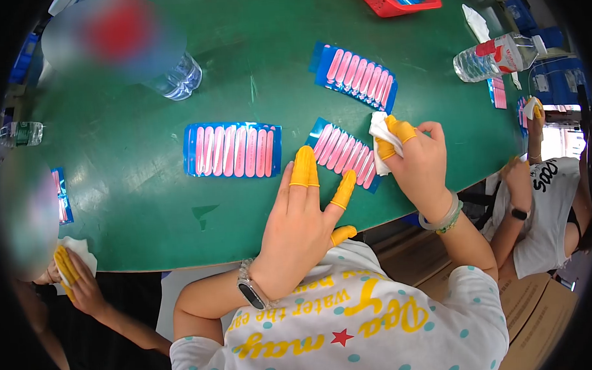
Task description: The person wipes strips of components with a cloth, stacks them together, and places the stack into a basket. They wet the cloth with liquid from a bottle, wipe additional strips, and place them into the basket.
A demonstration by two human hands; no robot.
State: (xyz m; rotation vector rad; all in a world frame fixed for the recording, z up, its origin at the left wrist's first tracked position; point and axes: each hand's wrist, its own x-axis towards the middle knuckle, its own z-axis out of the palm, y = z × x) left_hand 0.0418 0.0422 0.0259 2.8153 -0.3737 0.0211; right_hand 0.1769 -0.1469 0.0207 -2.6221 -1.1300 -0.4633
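My left hand (301, 214) lies with its fingers spread, yellow finger cots on the thumb and two fingers. Its fingertips rest at the near edge of a blue pack with a row of pink strips (342, 151). My right hand (420, 161) is closed around a folded white cloth or tissue (378, 143), held against the right end of that pack. Yellow cots cover some right-hand fingertips too. To the left lies a second blue pack with pink strips (233, 150), and a third pack (357, 76) sits farther back.
On the green table (258, 225) stand a red basket (394, 9) at the back, a lying water bottle (497, 57) at right and a clear bottle (180, 78) at left. Co-workers' hands (84, 284) with white wipes flank me. Cardboard boxes (522, 307) are below right.
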